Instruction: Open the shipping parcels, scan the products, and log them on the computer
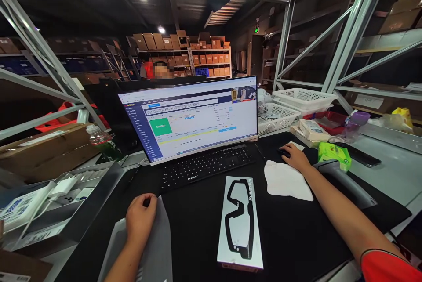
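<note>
My right hand (295, 157) is closed over a black computer mouse (283, 152) on the dark desk mat. On the left, my left hand (141, 211) has its fingers curled at the top edge of a translucent grey plastic bag (158, 242), which lies flat under the wrist. Between my hands lies a long white box (240, 222) with a black glasses-shaped outline printed on it. A white piece of cloth or paper (287, 180) is beside my right forearm. A black keyboard (207, 165) sits below the lit monitor (194, 119).
A grey handheld scanner (346, 183), a green packet (334, 155) and a black phone (361, 154) are right of my arm. White baskets (280, 117) stand behind. An open grey box (62, 211) of white items and a bottle (102, 141) are at left. Another person (154, 70) is beyond the monitor.
</note>
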A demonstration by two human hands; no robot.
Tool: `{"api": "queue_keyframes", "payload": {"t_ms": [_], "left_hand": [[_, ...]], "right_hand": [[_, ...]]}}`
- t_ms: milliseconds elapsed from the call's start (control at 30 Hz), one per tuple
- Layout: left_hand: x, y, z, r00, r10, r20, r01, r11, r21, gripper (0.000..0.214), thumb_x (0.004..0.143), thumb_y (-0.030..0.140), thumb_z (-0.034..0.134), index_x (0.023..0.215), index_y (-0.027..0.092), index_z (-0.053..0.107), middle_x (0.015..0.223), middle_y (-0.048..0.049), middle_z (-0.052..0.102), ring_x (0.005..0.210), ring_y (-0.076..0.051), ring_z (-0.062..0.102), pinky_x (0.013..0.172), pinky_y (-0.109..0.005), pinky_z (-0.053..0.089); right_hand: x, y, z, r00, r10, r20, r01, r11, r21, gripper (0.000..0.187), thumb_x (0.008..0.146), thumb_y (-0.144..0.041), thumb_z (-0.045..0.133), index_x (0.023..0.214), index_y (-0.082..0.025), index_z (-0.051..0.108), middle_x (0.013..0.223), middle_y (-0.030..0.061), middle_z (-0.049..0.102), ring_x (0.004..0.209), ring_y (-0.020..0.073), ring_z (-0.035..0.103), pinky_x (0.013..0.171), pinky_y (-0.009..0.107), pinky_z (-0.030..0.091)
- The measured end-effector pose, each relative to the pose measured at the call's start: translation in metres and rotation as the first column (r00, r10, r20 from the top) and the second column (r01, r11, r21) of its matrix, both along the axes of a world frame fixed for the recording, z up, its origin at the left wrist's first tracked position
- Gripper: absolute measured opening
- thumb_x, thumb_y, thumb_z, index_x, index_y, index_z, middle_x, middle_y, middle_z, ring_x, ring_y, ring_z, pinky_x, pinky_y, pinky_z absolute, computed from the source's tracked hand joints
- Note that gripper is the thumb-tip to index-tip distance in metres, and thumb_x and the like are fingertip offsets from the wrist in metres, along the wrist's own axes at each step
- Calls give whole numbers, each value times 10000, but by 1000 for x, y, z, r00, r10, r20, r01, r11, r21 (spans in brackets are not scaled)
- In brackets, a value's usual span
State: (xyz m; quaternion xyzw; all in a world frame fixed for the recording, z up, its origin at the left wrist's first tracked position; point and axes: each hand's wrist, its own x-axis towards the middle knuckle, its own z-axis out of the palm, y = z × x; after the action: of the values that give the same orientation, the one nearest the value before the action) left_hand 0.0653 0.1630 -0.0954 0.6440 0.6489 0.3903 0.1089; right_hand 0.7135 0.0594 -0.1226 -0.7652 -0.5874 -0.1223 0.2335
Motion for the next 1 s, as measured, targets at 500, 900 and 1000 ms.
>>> {"api": "queue_keyframes", "payload": {"t_ms": [500,900,1000], "left_hand": [[4,-1,6,996,51,79,-45,996,-79,365,710,503,482,951,242,565,1004,-118,712,985,-305,678,946,-437,532],[0,6,-1,995,42,90,-29,990,-137,384,737,521,481,996,245,540,1038,-117,704,1026,-303,683,1005,-443,520],[0,6,2,996,40,81,-25,984,-178,415,730,533,480,1010,236,553,1045,-114,702,1024,-298,684,974,-422,525]], "right_hand": [[0,0,0,995,88,-42,-89,996,-6,363,855,-267,637,1209,-257,720,1300,86,604,1108,256,657,937,378,538],[-5,1,4,997,-21,-78,21,1000,0,507,865,-259,662,1371,-267,623,1317,92,598,1092,252,647,916,355,533],[-6,0,6,997,-43,-67,43,999,0,483,862,-250,676,1343,-266,645,1310,88,599,1112,252,640,907,345,531]]}}
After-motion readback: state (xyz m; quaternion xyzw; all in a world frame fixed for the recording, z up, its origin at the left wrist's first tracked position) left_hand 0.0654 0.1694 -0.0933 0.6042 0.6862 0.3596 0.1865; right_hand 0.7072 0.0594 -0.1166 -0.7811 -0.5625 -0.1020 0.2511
